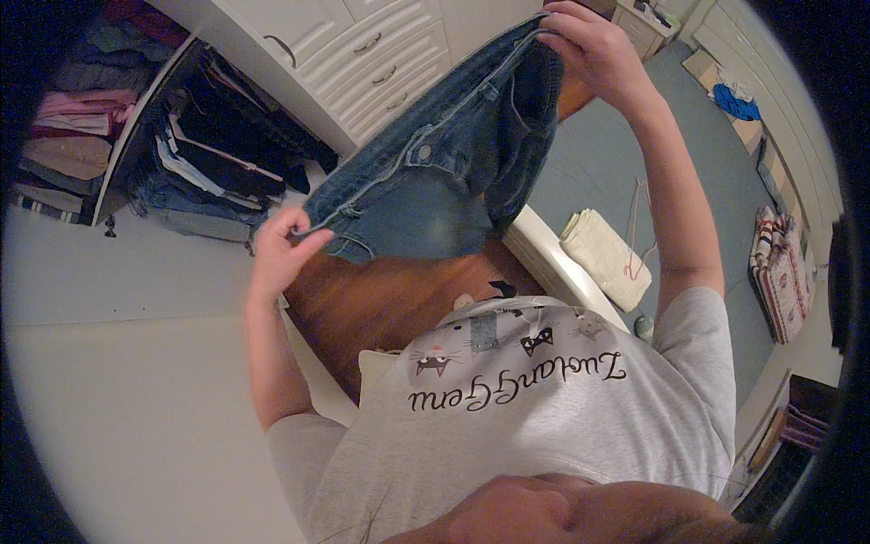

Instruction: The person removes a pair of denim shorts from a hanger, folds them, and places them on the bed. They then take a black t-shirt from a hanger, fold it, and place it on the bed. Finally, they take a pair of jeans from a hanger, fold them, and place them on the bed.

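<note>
A pair of blue denim jeans [421, 197] hangs stretched out in front of me, its waistband running slantwise between my two hands. My left hand [282, 248] pinches one end of the waistband between thumb and fingers. Higher up and to the right, my right hand [595, 58] grips the other end. A metal button [425, 151] and belt loops show along the band. The front below it sags in folds, and a pocket opening is visible on the right side. The lower part of the jeans is hidden or blurred.
Left, an open wardrobe holds folded clothes [75, 143] and hanging garments [211, 156]. White drawers [380, 61] stand behind the jeans. On the blue-grey bed cover [591, 163] lie a cream folded cloth [605, 258], a wire hanger [632, 265] and a patterned folded textile [778, 285].
</note>
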Motion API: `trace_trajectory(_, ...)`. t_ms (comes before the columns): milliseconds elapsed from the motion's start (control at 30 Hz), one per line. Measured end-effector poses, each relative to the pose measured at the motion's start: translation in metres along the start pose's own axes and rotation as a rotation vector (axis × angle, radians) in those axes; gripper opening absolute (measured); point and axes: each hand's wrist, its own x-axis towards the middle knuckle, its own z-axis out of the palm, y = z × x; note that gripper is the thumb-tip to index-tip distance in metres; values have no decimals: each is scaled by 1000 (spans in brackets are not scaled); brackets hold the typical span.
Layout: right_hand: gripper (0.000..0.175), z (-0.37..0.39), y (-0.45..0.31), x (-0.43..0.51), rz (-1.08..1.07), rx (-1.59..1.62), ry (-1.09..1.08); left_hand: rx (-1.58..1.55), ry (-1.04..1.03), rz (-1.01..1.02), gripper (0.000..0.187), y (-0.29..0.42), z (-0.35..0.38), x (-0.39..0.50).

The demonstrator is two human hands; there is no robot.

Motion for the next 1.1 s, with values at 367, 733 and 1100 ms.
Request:
trace_trajectory(367,13,6,20,4,15,9,19,-408,588,307,32,43,-5,7)
trace_trajectory(733,12,8,17,27,-73,77,64,-215,1080,421,21,75,-50,2)
trace_trajectory(1100,17,12,-21,32,75,322,131,20,1281,217,19,70,-49,8)
